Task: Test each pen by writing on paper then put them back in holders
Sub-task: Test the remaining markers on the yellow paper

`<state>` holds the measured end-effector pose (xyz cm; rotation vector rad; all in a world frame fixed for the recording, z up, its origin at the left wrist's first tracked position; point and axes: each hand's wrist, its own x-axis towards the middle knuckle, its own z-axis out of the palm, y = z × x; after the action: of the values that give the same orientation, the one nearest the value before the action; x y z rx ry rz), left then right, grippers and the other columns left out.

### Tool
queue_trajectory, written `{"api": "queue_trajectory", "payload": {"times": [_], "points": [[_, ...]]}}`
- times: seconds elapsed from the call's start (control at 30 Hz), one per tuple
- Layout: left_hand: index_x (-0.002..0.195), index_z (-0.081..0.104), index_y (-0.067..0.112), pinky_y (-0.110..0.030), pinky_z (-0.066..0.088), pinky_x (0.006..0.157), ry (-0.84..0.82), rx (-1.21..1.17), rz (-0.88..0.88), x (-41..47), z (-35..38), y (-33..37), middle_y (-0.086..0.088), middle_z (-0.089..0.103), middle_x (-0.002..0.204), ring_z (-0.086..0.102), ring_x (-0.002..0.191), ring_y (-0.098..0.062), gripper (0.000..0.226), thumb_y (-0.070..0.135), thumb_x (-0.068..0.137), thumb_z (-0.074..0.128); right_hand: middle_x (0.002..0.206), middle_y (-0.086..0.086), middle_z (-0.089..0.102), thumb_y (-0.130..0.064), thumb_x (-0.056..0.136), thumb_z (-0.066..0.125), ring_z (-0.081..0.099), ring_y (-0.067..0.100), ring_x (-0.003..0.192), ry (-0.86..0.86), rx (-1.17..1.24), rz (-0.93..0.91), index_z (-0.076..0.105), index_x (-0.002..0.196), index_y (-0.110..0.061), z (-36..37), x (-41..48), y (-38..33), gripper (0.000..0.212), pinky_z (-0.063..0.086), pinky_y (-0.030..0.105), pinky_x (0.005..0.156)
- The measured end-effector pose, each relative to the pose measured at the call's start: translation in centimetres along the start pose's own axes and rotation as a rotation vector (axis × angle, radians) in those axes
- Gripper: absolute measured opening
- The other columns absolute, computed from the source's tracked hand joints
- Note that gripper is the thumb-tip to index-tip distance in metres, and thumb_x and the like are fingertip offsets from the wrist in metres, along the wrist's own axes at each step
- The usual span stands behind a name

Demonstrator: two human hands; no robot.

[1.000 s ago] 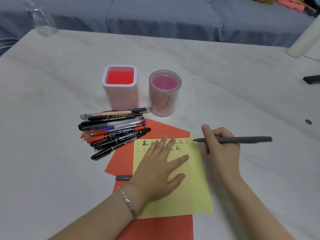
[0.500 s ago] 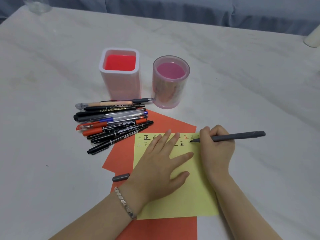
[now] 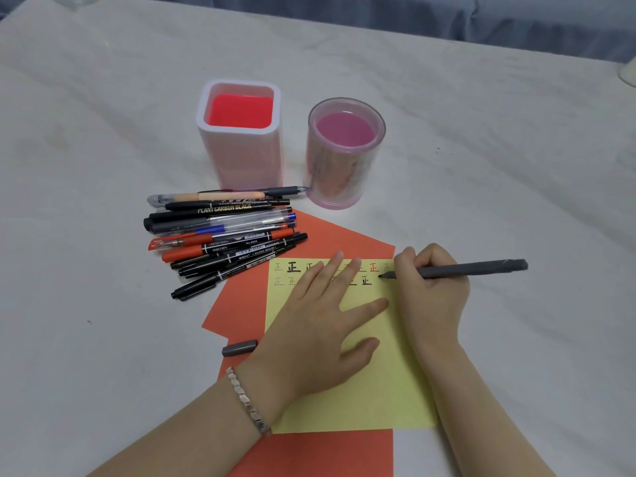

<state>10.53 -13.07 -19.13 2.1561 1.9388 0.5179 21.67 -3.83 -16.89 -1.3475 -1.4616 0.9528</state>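
My right hand [image 3: 430,290] grips a grey pen [image 3: 475,269], its tip touching the top right of the yellow paper [image 3: 375,387], beside rows of small written characters. Flat on that paper lies my left hand [image 3: 320,328], fingers spread, holding it down. The yellow sheet lies on an orange sheet [image 3: 241,304]. The pen's grey cap [image 3: 239,348] rests on the orange sheet's left edge. A pile of several pens [image 3: 223,232] lies left of the paper. Behind them stand a square white holder [image 3: 241,160] with a red inside and a round pink holder [image 3: 344,163], both without pens.
The white marble table [image 3: 103,339] spreads all round. A glass object's base [image 3: 74,0] shows at the far left corner and a pale object [image 3: 628,75] at the right edge. Blue sofa fabric [image 3: 516,18] runs behind the table.
My right hand has brought the pen's tip down and left onto the yellow paper. The view has tilted down and closer. My left hand stays flat on the paper.
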Motion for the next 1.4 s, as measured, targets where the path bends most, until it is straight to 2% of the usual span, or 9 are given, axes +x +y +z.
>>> {"api": "queue_trajectory", "payload": {"times": [0.17, 0.37, 0.63, 0.8, 1.03, 1.23, 1.4], "points": [[0.124, 0.056, 0.035, -0.043, 0.017, 0.109, 0.008, -0.014, -0.003, 0.01, -0.03, 0.1, -0.017, 0.038, 0.144, 0.027, 0.137, -0.033, 0.043, 0.048, 0.084, 0.044, 0.037, -0.009, 0.035, -0.004, 0.083, 0.056, 0.045, 0.0, 0.041, -0.01, -0.024, -0.007, 0.031, 0.05, -0.012, 0.07, -0.02, 0.17, 0.042, 0.029, 0.011, 0.045], [0.124, 0.056, 0.035, -0.043, 0.017, 0.109, 0.002, -0.011, -0.01, 0.02, -0.11, 0.1, -0.018, 0.038, 0.144, 0.027, 0.138, -0.034, 0.043, 0.047, 0.085, 0.043, 0.039, -0.008, 0.032, -0.004, 0.082, 0.054, 0.034, 0.006, 0.044, 0.057, -0.032, 0.001, 0.029, 0.052, -0.011, 0.01, 0.1, 0.34, 0.04, 0.029, 0.011, 0.046], [0.124, 0.055, 0.036, -0.042, 0.016, 0.11, -0.001, -0.008, -0.011, -0.02, -0.1, 0.11, -0.017, 0.037, 0.145, 0.026, 0.138, -0.032, 0.043, 0.048, 0.085, 0.043, 0.038, -0.009, 0.033, -0.004, 0.082, 0.055, 0.036, 0.005, 0.043, 0.034, -0.034, 0.004, 0.03, 0.051, -0.011, -0.02, 0.1, 0.49, 0.04, 0.028, 0.011, 0.046], [0.124, 0.056, 0.036, -0.042, 0.016, 0.11, -0.004, -0.009, -0.015, 0.01, -0.17, 0.16, -0.017, 0.038, 0.145, 0.027, 0.138, -0.033, 0.043, 0.047, 0.084, 0.044, 0.038, -0.008, 0.029, -0.011, 0.069, 0.051, 0.032, 0.006, 0.044, 0.025, -0.01, 0.0, 0.029, 0.05, -0.011, -0.06, 0.0, 0.38, 0.029, 0.026, 0.01, 0.044], [0.124, 0.056, 0.036, -0.042, 0.014, 0.11, -0.011, -0.008, -0.021, -0.01, -0.22, 0.14, -0.017, 0.037, 0.145, 0.026, 0.138, -0.033, 0.043, 0.048, 0.084, 0.043, 0.039, -0.007, 0.029, -0.014, 0.07, 0.05, 0.03, 0.007, 0.045, 0.036, 0.0, 0.004, 0.029, 0.05, -0.012, -0.01, -0.04, 0.39, 0.029, 0.025, 0.011, 0.044], [0.124, 0.055, 0.037, -0.042, 0.014, 0.11, -0.019, 0.005, -0.022, 0.07, -0.26, 0.21, -0.017, 0.037, 0.145, 0.026, 0.138, -0.033, 0.044, 0.048, 0.084, 0.042, 0.038, -0.009, 0.028, 0.001, 0.079, 0.053, 0.03, 0.006, 0.042, 0.048, 0.02, -0.011, 0.027, 0.051, -0.013, -0.18, 0.03, 0.53, 0.041, 0.026, 0.011, 0.044], [0.124, 0.056, 0.036, -0.041, 0.013, 0.111, -0.017, -0.002, -0.022, 0.06, -0.32, 0.21, -0.017, 0.037, 0.145, 0.027, 0.138, -0.033, 0.044, 0.048, 0.084, 0.042, 0.037, -0.008, 0.029, 0.001, 0.08, 0.054, 0.035, 0.004, 0.041, 0.016, 0.008, -0.002, 0.029, 0.051, -0.011, -0.08, -0.04, 0.47, 0.04, 0.029, 0.01, 0.045]]}}
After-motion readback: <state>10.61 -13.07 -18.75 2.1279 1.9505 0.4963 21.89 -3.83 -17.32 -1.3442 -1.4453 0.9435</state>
